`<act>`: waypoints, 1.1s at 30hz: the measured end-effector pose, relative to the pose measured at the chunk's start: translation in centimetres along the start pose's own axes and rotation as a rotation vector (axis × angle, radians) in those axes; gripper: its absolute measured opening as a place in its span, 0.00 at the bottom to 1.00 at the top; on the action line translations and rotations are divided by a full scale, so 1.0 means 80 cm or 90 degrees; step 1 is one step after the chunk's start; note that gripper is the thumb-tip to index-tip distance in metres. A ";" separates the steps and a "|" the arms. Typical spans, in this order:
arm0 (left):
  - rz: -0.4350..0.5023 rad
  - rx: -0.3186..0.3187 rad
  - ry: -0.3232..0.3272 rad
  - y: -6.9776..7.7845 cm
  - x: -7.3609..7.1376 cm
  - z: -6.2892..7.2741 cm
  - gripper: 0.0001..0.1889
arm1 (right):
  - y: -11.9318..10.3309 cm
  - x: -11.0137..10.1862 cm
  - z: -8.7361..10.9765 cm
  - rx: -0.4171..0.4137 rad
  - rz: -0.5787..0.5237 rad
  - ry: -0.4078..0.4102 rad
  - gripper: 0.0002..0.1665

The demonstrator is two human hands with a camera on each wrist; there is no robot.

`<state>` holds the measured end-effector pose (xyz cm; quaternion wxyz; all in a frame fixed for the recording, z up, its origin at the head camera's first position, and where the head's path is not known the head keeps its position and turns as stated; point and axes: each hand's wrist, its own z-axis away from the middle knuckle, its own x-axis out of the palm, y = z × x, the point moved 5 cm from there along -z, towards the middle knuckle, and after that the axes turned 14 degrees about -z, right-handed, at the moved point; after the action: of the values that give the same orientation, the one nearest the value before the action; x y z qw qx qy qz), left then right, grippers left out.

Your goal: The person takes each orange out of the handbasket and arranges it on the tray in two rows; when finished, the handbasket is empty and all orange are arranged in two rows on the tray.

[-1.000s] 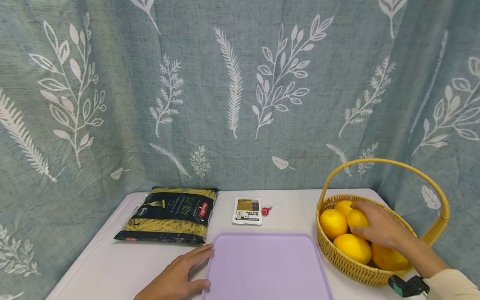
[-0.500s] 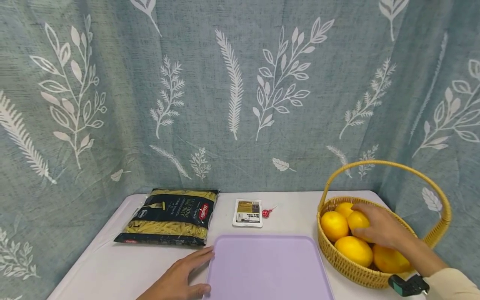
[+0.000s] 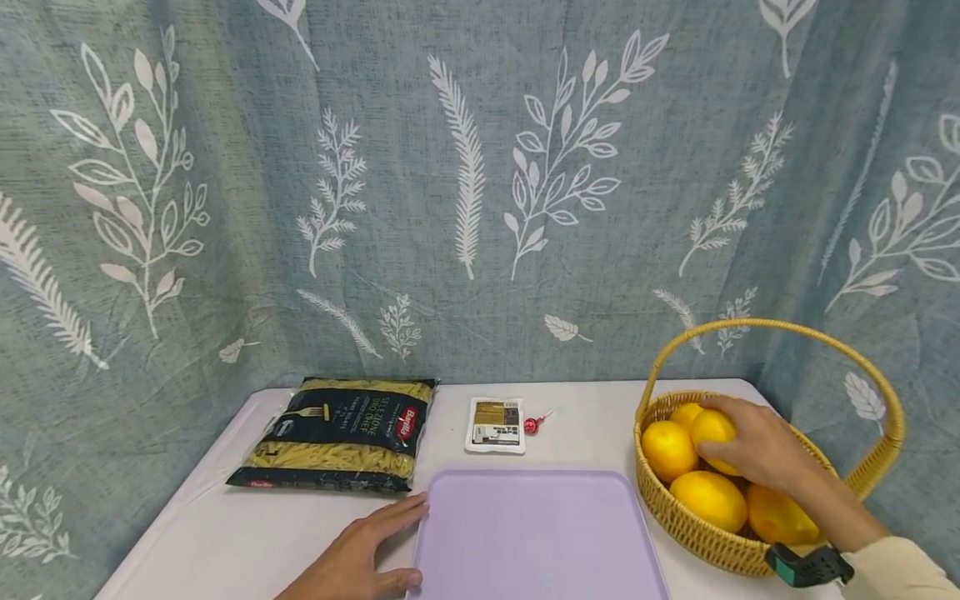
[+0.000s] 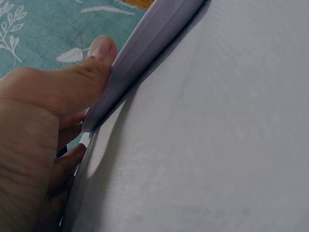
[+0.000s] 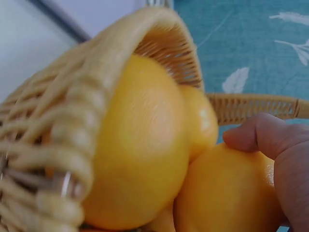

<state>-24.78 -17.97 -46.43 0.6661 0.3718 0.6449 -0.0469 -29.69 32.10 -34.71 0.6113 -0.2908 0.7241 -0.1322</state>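
My right hand (image 3: 761, 442) reaches into the wicker basket (image 3: 697, 542) and holds a round orange (image 3: 712, 429) between thumb and fingers. Seen from the right wrist, the thumb lies along the top of that orange (image 5: 227, 188), against other yellow-orange fruit (image 5: 145, 145). My left hand (image 3: 360, 550) rests by the left edge of a lilac tray (image 3: 532, 533), its fingers fairly straight and the fingertips at the rim. In the left wrist view, the thumb of the left hand (image 4: 63, 92) touches the tray's side (image 4: 140, 53).
Behind the tray lie a small white packet (image 3: 495, 425) and a red-wrapped lollipop (image 3: 532, 426). A bag of penne pasta (image 3: 337, 433) lies at the left back. The basket's tall handle (image 3: 757, 323) arches over the fruit. A patterned curtain (image 3: 420, 208) borders the white table.
My right hand has risen a little with the orange, which now sits slightly higher among the fruit. The left hand and the tray stay in place.
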 end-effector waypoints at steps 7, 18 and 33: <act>-0.010 0.013 0.011 -0.002 0.000 0.005 0.41 | -0.019 -0.001 0.002 0.001 -0.053 0.026 0.39; 0.017 -0.007 -0.010 -0.005 0.001 0.005 0.35 | -0.061 0.003 0.003 0.000 -0.120 0.061 0.34; 0.024 -0.029 -0.005 -0.004 -0.001 0.001 0.35 | -0.113 0.032 -0.003 0.002 -0.284 0.081 0.33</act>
<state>-24.86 -18.29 -46.46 0.6777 0.3683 0.6361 -0.0212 -27.80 23.38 -31.84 0.5204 -0.4338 0.6789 -0.2829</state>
